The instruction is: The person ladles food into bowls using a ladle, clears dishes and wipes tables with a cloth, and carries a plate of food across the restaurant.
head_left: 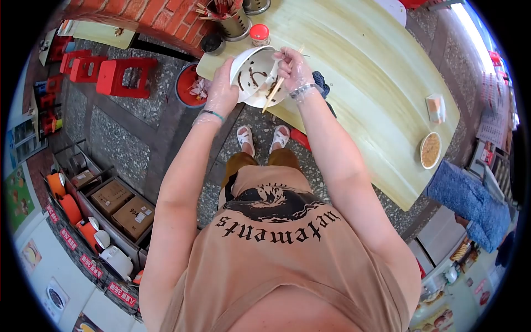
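My left hand [222,88], in a thin clear plastic glove, is closed on the left rim of a white bowl [239,65]. The bowl is tilted, and dark brown streaks mark its inside. My right hand [296,71], gloved likewise, is closed round a pair of wooden chopsticks [275,93], whose tips point down over the bowl's right part. A second white rim seems to show below, but whether it is another bowl I cannot tell. Dark blue cloth [321,83] lies on the table beside my right wrist.
The light table [365,94] bears a red-lidded jar [259,34], a black container [212,44], a metal utensil holder [233,26], a bowl of food [430,150] and a tissue pack [436,108]. Below its left edge stands a waste bin [185,88]. Red stools [126,76] stand left.
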Motion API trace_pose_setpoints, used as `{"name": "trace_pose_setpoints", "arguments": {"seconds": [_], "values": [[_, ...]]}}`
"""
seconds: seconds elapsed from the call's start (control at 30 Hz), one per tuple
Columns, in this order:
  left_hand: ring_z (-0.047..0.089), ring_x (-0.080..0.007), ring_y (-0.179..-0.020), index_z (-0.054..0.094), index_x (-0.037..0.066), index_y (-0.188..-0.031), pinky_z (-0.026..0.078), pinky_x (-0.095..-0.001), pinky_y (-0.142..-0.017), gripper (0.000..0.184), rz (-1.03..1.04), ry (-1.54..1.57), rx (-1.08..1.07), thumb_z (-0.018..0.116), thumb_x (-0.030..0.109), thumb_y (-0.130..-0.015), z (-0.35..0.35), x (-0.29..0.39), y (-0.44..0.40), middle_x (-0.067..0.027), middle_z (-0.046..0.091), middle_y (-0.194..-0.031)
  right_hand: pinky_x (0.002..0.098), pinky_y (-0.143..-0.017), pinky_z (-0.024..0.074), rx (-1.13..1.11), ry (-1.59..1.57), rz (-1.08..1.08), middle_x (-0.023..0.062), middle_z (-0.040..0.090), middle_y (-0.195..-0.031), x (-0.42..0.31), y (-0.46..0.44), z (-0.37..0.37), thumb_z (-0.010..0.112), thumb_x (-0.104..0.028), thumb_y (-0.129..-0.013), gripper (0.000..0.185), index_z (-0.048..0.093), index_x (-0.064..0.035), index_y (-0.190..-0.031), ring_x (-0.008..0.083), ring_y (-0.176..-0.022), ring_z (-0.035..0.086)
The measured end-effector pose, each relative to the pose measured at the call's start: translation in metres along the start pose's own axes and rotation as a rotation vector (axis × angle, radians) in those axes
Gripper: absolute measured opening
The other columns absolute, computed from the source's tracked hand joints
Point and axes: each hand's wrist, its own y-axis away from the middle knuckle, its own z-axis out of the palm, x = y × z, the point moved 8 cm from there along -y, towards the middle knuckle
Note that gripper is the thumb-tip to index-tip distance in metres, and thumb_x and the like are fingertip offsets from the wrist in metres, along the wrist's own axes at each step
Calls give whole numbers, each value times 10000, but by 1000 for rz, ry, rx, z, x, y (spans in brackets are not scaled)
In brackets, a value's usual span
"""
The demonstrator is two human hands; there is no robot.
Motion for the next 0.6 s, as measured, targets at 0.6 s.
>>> {"name": "trace_pose_setpoints", "arguments": {"seconds": [0.6], "values": [[473,-426,-1107,348,8,-1323,389,-445,-967,595,177,-114,214,459,-15,-739,11,30,-27,-268,453,-1213,217,-354,228,225,191,-69,29,516,-609,-30,29,-102,592,-217,-830,202,615,-19,-864,68,-413,313]]}}
